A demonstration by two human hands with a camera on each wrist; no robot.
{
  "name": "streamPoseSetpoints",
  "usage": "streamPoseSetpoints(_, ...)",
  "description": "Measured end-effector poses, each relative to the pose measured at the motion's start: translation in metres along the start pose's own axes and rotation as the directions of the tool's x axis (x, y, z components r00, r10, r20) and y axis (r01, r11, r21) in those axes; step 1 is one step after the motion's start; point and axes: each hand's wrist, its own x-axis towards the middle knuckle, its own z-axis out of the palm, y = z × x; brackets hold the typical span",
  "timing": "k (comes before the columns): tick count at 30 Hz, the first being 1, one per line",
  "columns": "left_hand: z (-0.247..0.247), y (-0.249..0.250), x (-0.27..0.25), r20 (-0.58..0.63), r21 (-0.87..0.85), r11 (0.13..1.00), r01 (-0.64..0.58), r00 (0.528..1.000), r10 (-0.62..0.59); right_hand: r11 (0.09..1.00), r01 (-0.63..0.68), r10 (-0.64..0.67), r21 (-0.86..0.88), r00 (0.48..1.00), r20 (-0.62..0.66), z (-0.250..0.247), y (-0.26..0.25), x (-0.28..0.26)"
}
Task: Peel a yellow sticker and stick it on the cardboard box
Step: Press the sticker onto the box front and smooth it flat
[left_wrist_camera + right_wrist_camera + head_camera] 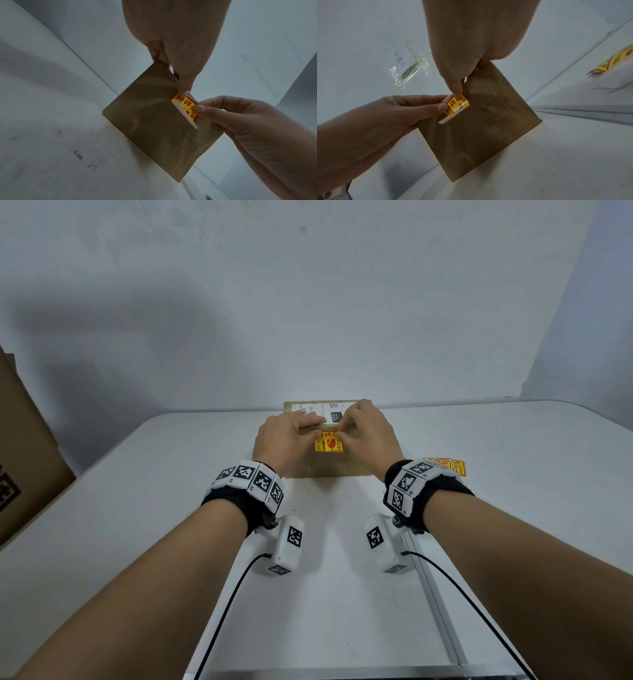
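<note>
A flat cardboard box [329,469] lies at the table's far middle, with a white shipping label [315,409] on its far part. A yellow sticker [329,444] with red print is held over the box top by both hands. My left hand [318,430] pinches its far left corner and my right hand [340,430] pinches its far right corner. In the left wrist view the sticker [185,104] shows a white edge lifted off the box [154,128]. In the right wrist view the right hand [458,93] and left hand [442,107] both pinch the sticker [457,106].
A pile of yellow stickers [448,465] lies on the table right of the box. A large cardboard carton [20,446] stands at the left edge. A metal rail [435,594] runs along the table near my right forearm. Clear tape [409,67] is stuck on the wall.
</note>
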Motion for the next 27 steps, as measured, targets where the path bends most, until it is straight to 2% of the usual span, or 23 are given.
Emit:
streamPoseSetpoints(3,0.0,-0.001,0.001,0.01,-0.001,1.0,0.009,1.0,-0.009,1.0,0.002,-0.002,0.013,1.0,-0.002,-0.003,0.002,0.0)
streamPoseSetpoints(6,-0.001,-0.001,0.003,0.021,-0.001,1.0,0.024,0.999,-0.024,1.0,0.019,-0.02,0.025,0.998,0.059,-0.003,0.001,0.001)
streamPoseSetpoints(17,-0.004,0.002,0.002,0.031,0.015,1.0,0.02,0.999,-0.021,0.99,-0.016,0.033,-0.142,0.992,0.119,0.006,-0.007,0.018)
streamPoseSetpoints(23,-0.003,-0.001,0.004,0.04,0.033,0.999,0.028,0.999,-0.03,0.991,-0.015,0.03,-0.13,0.993,0.112,0.004,-0.004,0.023)
streamPoseSetpoints(27,-0.005,0.001,0.004,0.046,0.037,0.999,0.029,0.998,-0.031,0.999,-0.028,0.033,-0.044,0.992,0.12,0.002,-0.001,0.022)
